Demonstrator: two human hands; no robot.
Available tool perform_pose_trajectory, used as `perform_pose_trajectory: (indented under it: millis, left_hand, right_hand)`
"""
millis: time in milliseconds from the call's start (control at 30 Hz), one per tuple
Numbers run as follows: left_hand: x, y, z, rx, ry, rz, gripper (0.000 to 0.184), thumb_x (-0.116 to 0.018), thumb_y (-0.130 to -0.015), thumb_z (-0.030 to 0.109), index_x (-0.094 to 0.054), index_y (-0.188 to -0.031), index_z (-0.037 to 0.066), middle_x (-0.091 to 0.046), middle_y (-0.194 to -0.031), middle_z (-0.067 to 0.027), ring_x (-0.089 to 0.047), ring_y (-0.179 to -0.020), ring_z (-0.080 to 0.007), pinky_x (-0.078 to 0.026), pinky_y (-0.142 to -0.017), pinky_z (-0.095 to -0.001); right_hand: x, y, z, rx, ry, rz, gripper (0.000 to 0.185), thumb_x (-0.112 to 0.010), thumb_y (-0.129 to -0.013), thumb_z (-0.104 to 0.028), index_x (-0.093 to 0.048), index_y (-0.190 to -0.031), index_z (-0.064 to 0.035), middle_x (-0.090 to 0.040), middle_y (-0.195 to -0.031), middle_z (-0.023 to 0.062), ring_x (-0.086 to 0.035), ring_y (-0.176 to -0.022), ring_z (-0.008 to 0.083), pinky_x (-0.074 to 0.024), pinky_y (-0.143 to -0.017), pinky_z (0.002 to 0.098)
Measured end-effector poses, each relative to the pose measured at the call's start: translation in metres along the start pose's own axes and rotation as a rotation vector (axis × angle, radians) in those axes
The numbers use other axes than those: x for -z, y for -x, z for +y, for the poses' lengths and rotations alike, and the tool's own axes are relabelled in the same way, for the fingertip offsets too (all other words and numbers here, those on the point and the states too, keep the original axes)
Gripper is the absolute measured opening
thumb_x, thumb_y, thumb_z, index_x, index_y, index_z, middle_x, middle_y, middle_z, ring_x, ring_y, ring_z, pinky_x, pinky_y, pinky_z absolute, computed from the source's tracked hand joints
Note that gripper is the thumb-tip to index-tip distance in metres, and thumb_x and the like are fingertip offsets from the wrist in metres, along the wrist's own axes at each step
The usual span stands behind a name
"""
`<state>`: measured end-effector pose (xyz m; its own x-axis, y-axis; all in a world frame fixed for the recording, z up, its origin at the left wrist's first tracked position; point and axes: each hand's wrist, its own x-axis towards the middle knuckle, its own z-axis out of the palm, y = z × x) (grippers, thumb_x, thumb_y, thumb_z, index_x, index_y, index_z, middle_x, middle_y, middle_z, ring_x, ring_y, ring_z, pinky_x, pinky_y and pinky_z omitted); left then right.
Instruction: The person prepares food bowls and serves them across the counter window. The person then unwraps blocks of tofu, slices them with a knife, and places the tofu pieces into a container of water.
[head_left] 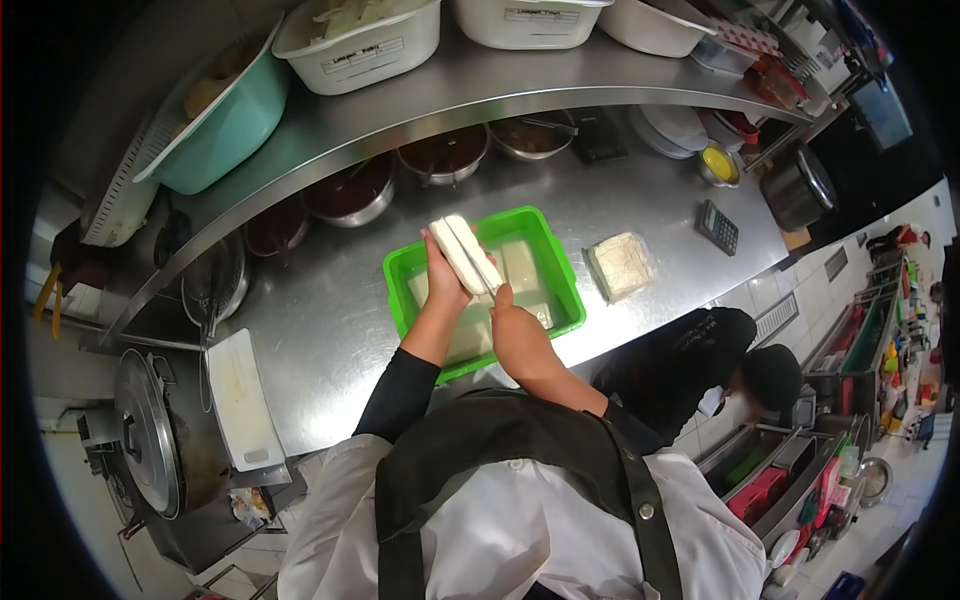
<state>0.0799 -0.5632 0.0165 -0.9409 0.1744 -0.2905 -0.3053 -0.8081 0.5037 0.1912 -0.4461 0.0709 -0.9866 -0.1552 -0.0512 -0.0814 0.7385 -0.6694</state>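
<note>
My left hand is wrapped round a white tofu block, held up over a green tub. A lengthwise slit parts the block into two slabs. My right hand is closed on a knife whose thin blade sits in the slit's near end; most of it is hidden by the fingers and the tofu. Cloudy liquid fills the tub, with more pale tofu blocks lying in it. To the right, a wrapped tofu pack rests on the steel table.
Metal bowls of red sauce line the back beneath a steel shelf bearing white and teal tubs. A calculator lies right, a white cutting board left, beside a large lidded pot. A person in black bends beyond the right edge.
</note>
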Motion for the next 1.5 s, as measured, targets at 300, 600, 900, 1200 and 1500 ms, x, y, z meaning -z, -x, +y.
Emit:
perform_pose_trajectory:
  millis: [300,600,900,1200,1500]
  left_hand:
    - [-0.006,0.004,0.004,0.058,0.022,-0.233,0.096,-0.027,-0.081,0.080,-0.044,-0.129,-0.001,-0.059,-0.083,-0.0130,-0.057,-0.074,-0.0279,-0.048,-0.074,-0.0423]
    - [-0.011,0.015,0.005,0.039,-0.009,-0.303,0.088,-0.041,-0.082,0.071,-0.036,-0.137,0.002,-0.056,-0.111,-0.0209,-0.057,-0.102,-0.0380,-0.043,-0.095,-0.0500]
    - [0.009,0.011,0.001,0.107,0.059,-0.353,0.078,-0.060,-0.072,0.032,-0.033,-0.139,0.003,-0.047,-0.129,-0.0219,-0.047,-0.121,-0.0406,-0.035,-0.104,-0.0573]
    - [0.061,0.007,-0.007,0.111,0.082,-0.180,0.067,-0.064,-0.071,0.029,-0.042,-0.131,0.007,-0.056,-0.114,-0.0111,-0.054,-0.110,-0.0328,-0.036,-0.101,-0.0616]
    - [0.038,0.026,-0.012,0.255,0.113,-0.220,0.069,-0.064,-0.070,0.028,-0.041,-0.132,0.007,-0.054,-0.110,-0.0074,-0.053,-0.108,-0.0287,-0.036,-0.098,-0.0655]
  right_hand:
    - [-0.010,-0.003,0.010,0.047,0.080,0.023,0.037,-0.041,-0.085,-0.002,-0.036,-0.117,0.0158,-0.062,-0.072,0.0268,-0.063,-0.066,0.0402,-0.0509,-0.057,0.0461]
    - [-0.010,-0.008,0.017,0.019,0.035,0.000,0.037,-0.040,-0.092,-0.009,-0.036,-0.118,0.0176,-0.060,-0.075,0.0296,-0.060,-0.068,0.0438,-0.0469,-0.060,0.0501]
    - [-0.017,-0.019,0.040,0.147,-0.331,0.040,0.029,-0.048,-0.093,-0.012,-0.038,-0.117,0.0010,-0.058,-0.071,0.0229,-0.059,-0.057,0.0381,-0.0465,-0.052,0.0456]
    - [0.067,-0.012,0.009,-0.362,-0.966,-0.261,0.020,-0.051,-0.094,-0.016,-0.043,-0.106,-0.0029,-0.046,-0.061,0.0031,-0.042,-0.037,0.0106,-0.0339,-0.032,0.0276]
    - [0.062,-0.038,0.250,-0.422,0.202,0.589,0.026,-0.051,-0.084,-0.006,-0.047,-0.109,-0.0027,-0.059,-0.094,0.0249,-0.058,-0.089,0.0443,-0.0462,-0.075,0.0513]
